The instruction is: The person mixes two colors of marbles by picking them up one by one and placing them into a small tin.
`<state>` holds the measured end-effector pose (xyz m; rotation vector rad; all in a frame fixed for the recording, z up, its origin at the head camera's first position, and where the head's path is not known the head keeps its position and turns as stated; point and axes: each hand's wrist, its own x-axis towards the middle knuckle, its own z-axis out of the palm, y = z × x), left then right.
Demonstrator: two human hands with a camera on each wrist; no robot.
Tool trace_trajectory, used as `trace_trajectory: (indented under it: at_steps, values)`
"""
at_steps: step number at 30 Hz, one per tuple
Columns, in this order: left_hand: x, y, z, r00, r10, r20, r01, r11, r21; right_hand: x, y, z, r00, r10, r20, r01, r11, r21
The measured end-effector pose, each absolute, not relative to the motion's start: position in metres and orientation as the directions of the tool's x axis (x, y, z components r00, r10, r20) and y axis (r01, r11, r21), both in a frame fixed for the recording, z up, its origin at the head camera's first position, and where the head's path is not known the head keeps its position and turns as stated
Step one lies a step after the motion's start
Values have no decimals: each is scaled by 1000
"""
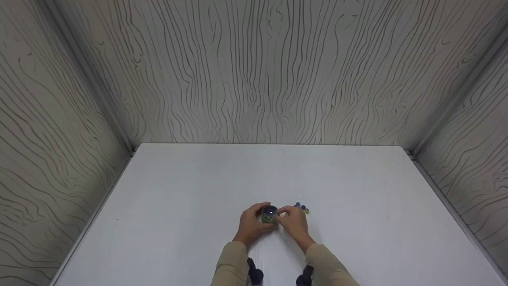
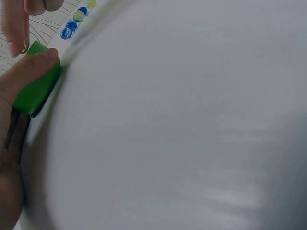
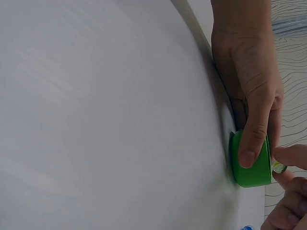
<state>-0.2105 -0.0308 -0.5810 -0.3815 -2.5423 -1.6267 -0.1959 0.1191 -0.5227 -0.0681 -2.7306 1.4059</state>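
A small green cup stands on the white table, dark inside with glints of something at its bottom in the head view. My left hand grips the cup from its left side, the thumb lying along the wall. Over the rim, my right hand pinches a clear marble with a yellow-green swirl between thumb and forefinger. Beyond the right hand lie several blue and yellow-green glass marbles in a loose cluster, partly hidden by that hand in the head view.
The white tabletop is bounded by wood-grain panels at the back and both sides. Dark devices show at the inner side of both tan sleeves. A tiny dark speck lies on the table at left.
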Motion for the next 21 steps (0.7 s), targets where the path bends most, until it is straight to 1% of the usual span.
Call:
trace_trajectory:
  at_steps: [6,14,21]
  values:
    - [-210,-30,-581,-963,156,218,263,399,878,-196,119,-524,-995,67,70,-16,603,-798]
    - [-211,-31,-581,-955,167,247,295,407,865,-197,118,-526,-996,76,47,9,607,-794]
    - [-209,-31,-580,-952,167,258,306,434,847,-196,118,-527,-996,61,69,-19,601,-799]
